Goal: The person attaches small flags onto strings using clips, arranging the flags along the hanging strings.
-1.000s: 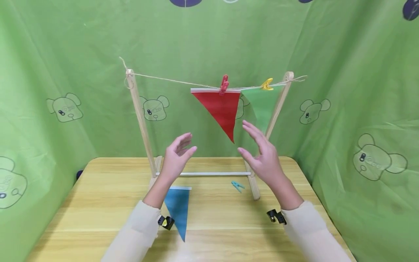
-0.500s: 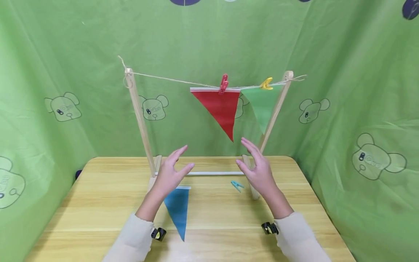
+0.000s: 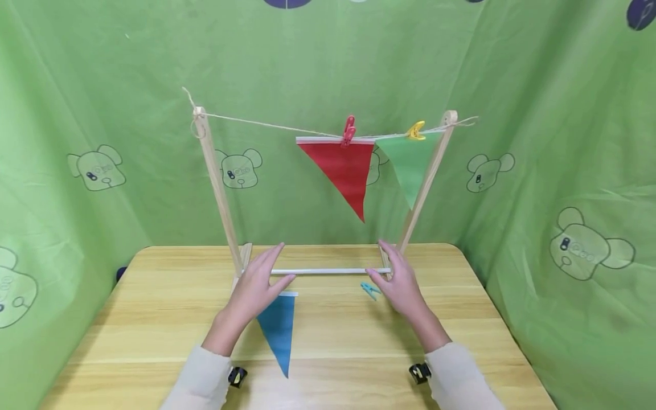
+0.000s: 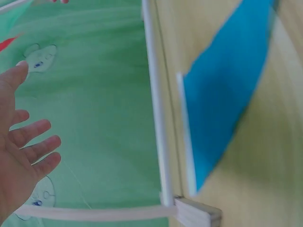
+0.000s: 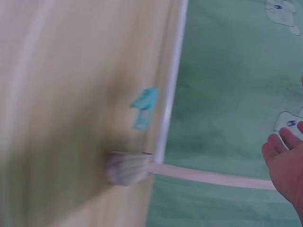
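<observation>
Evidently because nothing pins it, the blue flag (image 3: 279,327) lies below the string (image 3: 266,123), where left hand (image 3: 256,286) and right hand (image 3: 403,285) spread empty.

In the head view, your left forearm (image 3: 220,334) slants up and inward from the lower left of the frame, your right forearm (image 3: 431,330) from the lower right. Your left hand (image 3: 254,287) lies left of centre and your right hand (image 3: 402,285) right of it, well apart, each thumb standing away from loosely extended fingers. The left wrist view shows your left fingers (image 4: 34,150) spread apart at the left edge.
</observation>
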Demonstrator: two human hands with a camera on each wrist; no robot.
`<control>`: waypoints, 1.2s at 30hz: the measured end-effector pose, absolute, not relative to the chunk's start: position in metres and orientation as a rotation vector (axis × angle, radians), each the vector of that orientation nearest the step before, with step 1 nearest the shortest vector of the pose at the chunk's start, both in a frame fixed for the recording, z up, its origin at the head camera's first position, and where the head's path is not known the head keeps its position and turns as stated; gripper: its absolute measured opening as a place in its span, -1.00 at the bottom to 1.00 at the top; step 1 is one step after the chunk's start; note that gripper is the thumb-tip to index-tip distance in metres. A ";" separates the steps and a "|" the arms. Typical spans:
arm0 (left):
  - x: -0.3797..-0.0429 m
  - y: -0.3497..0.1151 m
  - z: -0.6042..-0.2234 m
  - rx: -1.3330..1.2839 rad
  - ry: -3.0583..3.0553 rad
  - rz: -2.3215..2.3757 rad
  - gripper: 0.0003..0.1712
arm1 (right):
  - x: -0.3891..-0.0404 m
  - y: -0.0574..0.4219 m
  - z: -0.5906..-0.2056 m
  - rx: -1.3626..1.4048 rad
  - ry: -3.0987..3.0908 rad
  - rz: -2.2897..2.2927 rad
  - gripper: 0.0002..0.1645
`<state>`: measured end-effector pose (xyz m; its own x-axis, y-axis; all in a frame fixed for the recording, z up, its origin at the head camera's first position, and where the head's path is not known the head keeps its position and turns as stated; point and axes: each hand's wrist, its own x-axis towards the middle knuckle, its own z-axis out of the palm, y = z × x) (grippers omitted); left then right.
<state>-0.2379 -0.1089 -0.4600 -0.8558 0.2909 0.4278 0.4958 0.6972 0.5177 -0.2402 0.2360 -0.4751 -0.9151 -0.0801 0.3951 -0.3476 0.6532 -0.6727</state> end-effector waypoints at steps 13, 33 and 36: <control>-0.247 -0.133 -0.503 -0.509 -2.742 -0.969 -0.14 | -0.241 0.243 -0.519 0.228 -2.742 1.131 0.05; -0.252 -0.153 -0.538 -0.450 -2.945 -0.871 -0.25 | -0.241 0.237 -0.539 0.119 -3.020 0.949 -0.03; -0.256 -0.154 -0.542 -0.452 -2.956 -0.842 -0.27 | -0.241 0.236 -0.542 0.113 -3.018 0.940 -0.05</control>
<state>-0.2555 -0.1543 -0.5421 -0.9571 0.2674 0.1120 0.2863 0.8109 0.5105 -0.2406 0.2356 -0.5417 -0.9972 -0.0744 0.0009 -0.0618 0.8210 -0.5676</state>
